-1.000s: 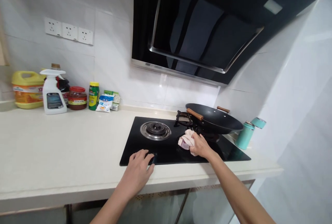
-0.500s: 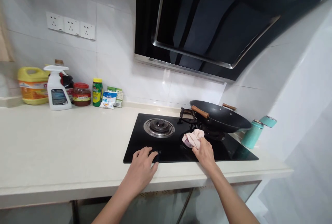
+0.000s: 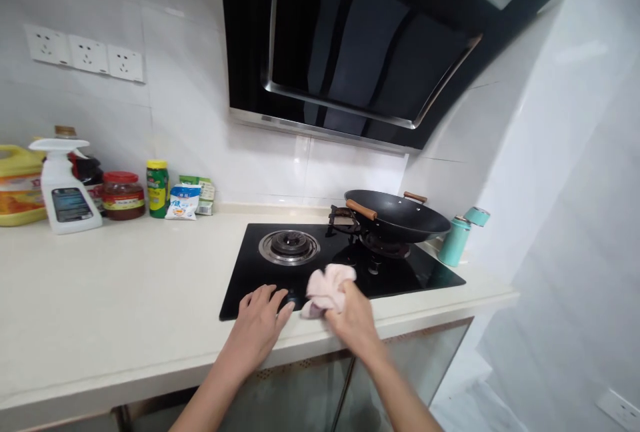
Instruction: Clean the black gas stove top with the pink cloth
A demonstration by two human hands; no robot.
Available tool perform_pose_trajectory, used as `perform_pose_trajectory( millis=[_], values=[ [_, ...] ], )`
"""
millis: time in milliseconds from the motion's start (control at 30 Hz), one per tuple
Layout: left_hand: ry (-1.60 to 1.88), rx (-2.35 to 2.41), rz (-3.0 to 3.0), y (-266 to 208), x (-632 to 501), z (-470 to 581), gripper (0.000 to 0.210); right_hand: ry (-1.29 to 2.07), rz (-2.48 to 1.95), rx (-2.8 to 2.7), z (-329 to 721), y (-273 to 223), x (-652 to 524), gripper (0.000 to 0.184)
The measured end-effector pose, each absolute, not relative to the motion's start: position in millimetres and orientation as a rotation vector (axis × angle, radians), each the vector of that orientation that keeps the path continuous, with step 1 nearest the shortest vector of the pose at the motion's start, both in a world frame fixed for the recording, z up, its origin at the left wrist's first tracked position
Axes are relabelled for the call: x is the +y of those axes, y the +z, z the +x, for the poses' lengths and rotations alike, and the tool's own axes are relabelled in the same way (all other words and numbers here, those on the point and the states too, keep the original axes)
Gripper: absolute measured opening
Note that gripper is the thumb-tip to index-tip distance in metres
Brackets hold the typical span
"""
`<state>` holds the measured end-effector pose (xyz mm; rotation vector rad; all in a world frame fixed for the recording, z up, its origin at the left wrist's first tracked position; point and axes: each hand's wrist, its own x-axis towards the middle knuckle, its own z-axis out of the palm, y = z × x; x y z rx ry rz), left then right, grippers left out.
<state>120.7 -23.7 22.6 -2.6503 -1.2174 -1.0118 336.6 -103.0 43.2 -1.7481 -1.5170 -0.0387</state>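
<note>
My right hand (image 3: pixel 355 319) is closed around a crumpled pale pink cloth (image 3: pixel 327 287), at the front edge of the black glass gas stove (image 3: pixel 245 272). Part of the cloth hangs over the stove's edge toward the counter. To its left, my left hand (image 3: pixel 260 322) rests with fingers apart at the stove's front left, holding nothing. Behind both hands is the bare left burner (image 3: pixel 290 245). A black wok (image 3: pixel 400 215) with wooden handles sits tilted on the right burner, and a loose pan support (image 3: pixel 345 215) lies near it at the back.
A white spray bottle (image 3: pixel 67 189), a yellow jug (image 3: pixel 20 185), a red-lidded jar (image 3: pixel 123 195), a green shaker (image 3: pixel 158 189) and small packets (image 3: pixel 185 200) line the wall at left. Right of the stove stands a teal flask (image 3: pixel 454 242). The black range hood (image 3: pixel 345 39) slants overhead.
My right hand has drawn the cloth left and toward me, from beside the wok to the stove's front edge. My left hand stays at the stove's front left. The view has turned slightly right.
</note>
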Motion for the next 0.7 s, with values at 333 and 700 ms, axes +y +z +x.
perform_pose_trajectory(
  millis=[333,700],
  values=[
    [-1.286,-1.412,-2.701,20.6,-8.6,112.0,0.049,-0.078,-1.478,-1.713,286.9,27.7,-53.3,0.034],
    [-1.0,-1.289,-2.582,14.3,-15.1,117.0,0.042,-0.182,-1.977,-1.268,489.5,12.4,-143.3,0.029]
  ],
)
